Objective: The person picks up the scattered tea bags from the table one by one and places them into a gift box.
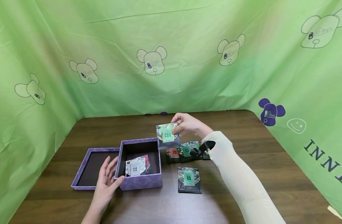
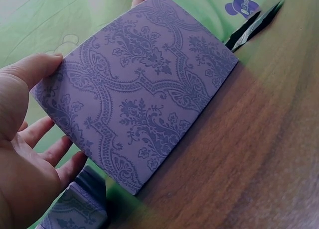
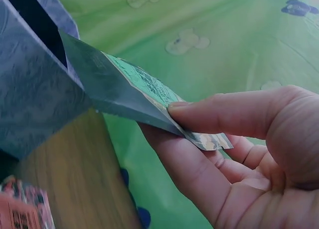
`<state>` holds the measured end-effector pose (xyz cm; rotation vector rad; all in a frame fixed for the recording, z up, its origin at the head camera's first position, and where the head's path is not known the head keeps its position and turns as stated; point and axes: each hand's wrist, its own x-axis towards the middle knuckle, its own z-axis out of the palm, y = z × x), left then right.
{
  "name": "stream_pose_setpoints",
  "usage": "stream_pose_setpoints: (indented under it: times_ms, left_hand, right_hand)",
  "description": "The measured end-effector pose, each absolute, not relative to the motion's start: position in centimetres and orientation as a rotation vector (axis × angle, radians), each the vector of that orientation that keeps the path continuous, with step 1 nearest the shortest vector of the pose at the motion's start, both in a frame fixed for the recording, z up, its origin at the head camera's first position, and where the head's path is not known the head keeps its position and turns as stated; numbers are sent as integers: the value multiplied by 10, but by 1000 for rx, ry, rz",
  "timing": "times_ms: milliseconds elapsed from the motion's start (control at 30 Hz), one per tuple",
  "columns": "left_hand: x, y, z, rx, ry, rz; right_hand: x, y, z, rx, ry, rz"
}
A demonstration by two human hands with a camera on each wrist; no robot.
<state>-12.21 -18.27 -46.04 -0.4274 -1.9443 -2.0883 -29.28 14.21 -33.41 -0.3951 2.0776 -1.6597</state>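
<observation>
Looking down in the head view: right hand (image 1: 187, 124) pinches a green-label sachet (image 1: 167, 135) by its top right edge, held in the air above the right rear corner of the open purple box (image 1: 139, 182). Left hand (image 1: 106, 180) lies with straight, relaxed fingers against the box's left front corner, thumb on the front wall, holding nothing. Box holds two sachets (image 1: 137, 165). Purple lid (image 1: 84, 174) lies upturned just left of the box, touching it. Row of sachets (image 1: 185, 151) on the table (image 1: 243, 174) right of the box, one lone sachet (image 1: 189, 179) nearer the front.

Left wrist view: patterned box wall (image 2: 144, 99) fills the frame; thumb tip touches its upper left corner, fingers (image 2: 37, 132) spread loose behind the wall, not curled round it. Lid corner (image 2: 75, 209) at bottom.

Right wrist view: thumb (image 3: 234, 109) on top and index finger below clamp the sachet's (image 3: 134, 97) corner; other fingers loosely curled under. Sachet's far end sits at the box edge (image 3: 35, 104); contact cannot be told.
</observation>
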Motion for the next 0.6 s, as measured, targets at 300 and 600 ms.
stream_pose_setpoints:
  times_ms: [300,600]
  left_hand:
    - [-121,-183,-459,-425,-1943,-2088]
    - [-121,-182,-460,-436,-1940,-2086]
  right_hand:
    - [-289,110,-335,-384,2002,-1669]
    - [-280,83,-342,-391,1887,-1681]
